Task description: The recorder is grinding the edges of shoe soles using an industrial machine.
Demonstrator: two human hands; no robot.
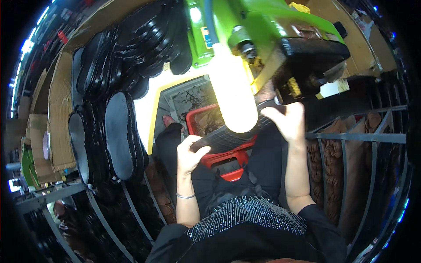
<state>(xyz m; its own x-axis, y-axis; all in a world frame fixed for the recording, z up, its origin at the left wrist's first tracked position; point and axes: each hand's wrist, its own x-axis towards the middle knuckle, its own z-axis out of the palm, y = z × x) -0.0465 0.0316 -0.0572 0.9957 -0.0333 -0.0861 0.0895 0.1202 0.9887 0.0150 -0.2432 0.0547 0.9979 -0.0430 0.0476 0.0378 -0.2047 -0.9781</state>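
A black shoe sole [223, 139] with a textured surface spans the space between my hands, below the green machine [280, 22]. My left hand [190, 153] grips its left end, the thumb on the near side and the fingers curled behind. At the other end my right hand [290, 122] holds the sole close under the machine's dark working head [307, 61], its thumb pointing inward. A bright, glowing lamp [232, 92] hangs in front and covers part of the sole. Where the sole meets the machine is partly hidden.
Stacked black soles [118, 136] stand at the left beside a cardboard box [61, 114]. Beneath the sole is a red basket [190, 118] with dark scraps. Metal racks [359, 137] with brown soles [333, 171] flank my right side; another rack [109, 223] is at lower left.
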